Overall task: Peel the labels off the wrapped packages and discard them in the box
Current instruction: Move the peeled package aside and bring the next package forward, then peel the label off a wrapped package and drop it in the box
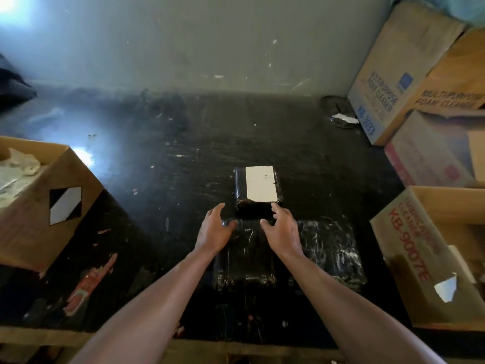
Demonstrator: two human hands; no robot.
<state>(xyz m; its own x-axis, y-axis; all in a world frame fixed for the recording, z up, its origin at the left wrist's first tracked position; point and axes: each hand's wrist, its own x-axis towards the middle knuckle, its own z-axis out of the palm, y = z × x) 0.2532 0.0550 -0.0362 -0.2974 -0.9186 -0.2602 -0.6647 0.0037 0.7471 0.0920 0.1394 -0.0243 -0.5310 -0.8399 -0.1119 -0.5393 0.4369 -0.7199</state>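
Observation:
A small black-wrapped package (256, 208) lies on the dark table, with a white label (260, 183) stuck on its top. Both hands reach toward its near end. My left hand (214, 229) hovers at the package's near left corner, fingers spread, holding nothing. My right hand (283, 227) is at the near right corner, its fingertips close to the label's near edge, also holding nothing. Under my wrists lies a larger black-wrapped package (246, 261), and another (333, 250) lies to its right; neither shows a label.
An open cardboard box (52, 206) holding crumpled paper stands at the left. Another open box (420, 258) stands at the right, with stacked cartons (393, 82) behind it. A grey wall closes off the table's far side.

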